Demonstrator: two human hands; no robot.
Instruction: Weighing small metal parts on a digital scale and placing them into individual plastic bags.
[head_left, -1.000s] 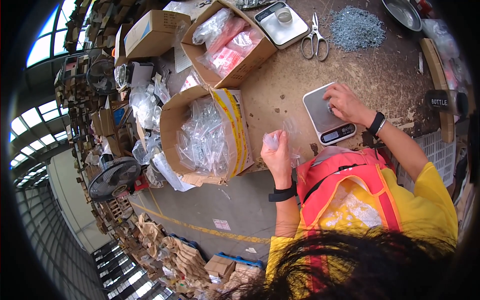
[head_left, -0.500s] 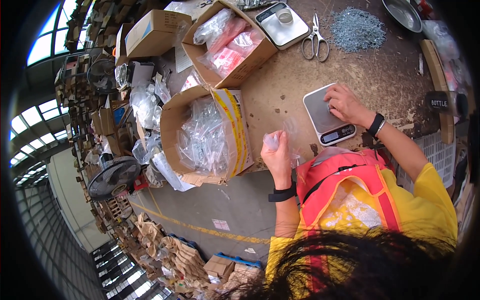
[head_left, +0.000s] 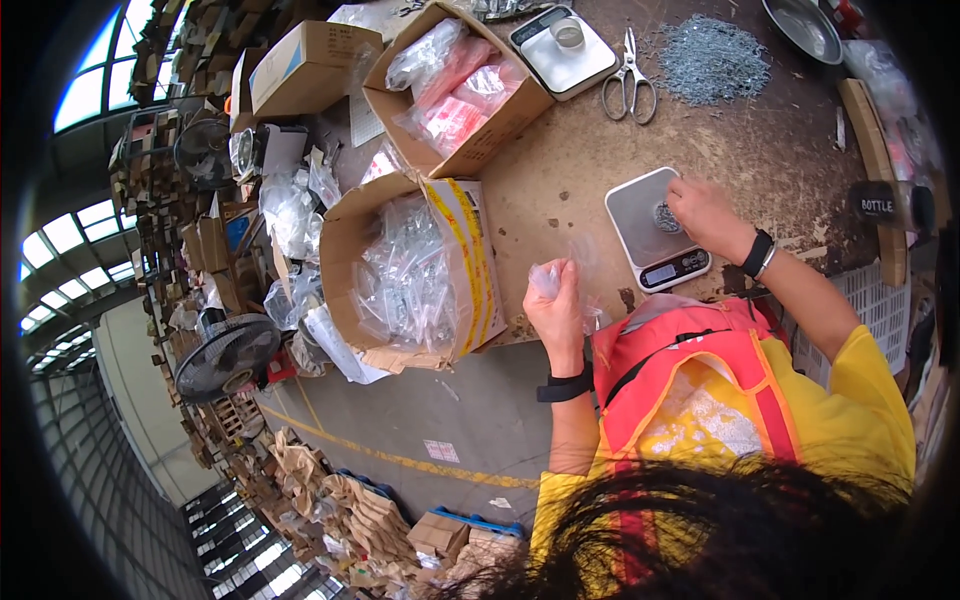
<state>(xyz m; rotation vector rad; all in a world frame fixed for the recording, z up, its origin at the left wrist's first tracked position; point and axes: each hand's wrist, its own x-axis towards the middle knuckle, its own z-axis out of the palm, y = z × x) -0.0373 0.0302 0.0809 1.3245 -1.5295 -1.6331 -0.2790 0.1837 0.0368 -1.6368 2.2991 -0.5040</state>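
Note:
My left hand (head_left: 556, 310) is closed on a clear plastic bag (head_left: 546, 281) at the table's near edge, its thin film trailing beside the fingers. To the right, my right hand (head_left: 704, 214) hovers over a digital scale (head_left: 634, 207) with a grey pan and white rim. Its fingers are drawn together, slightly blurred, and whatever they may pinch is hidden. A small heap of metal screws (head_left: 664, 218) lies on the pan, just beside and below those fingers.
A carton of filled clear bags (head_left: 410, 280) stands left of my hands. Behind it is a carton of red and clear plastic bags (head_left: 465, 95). Further back are a second scale (head_left: 566, 60), scissors (head_left: 629, 85), a large screw pile (head_left: 713, 60) and a metal bowl (head_left: 808, 30).
My right hand has shifted slightly right and off the pan's middle, uncovering the small heap of screws. My left hand stays in place with the plastic bag.

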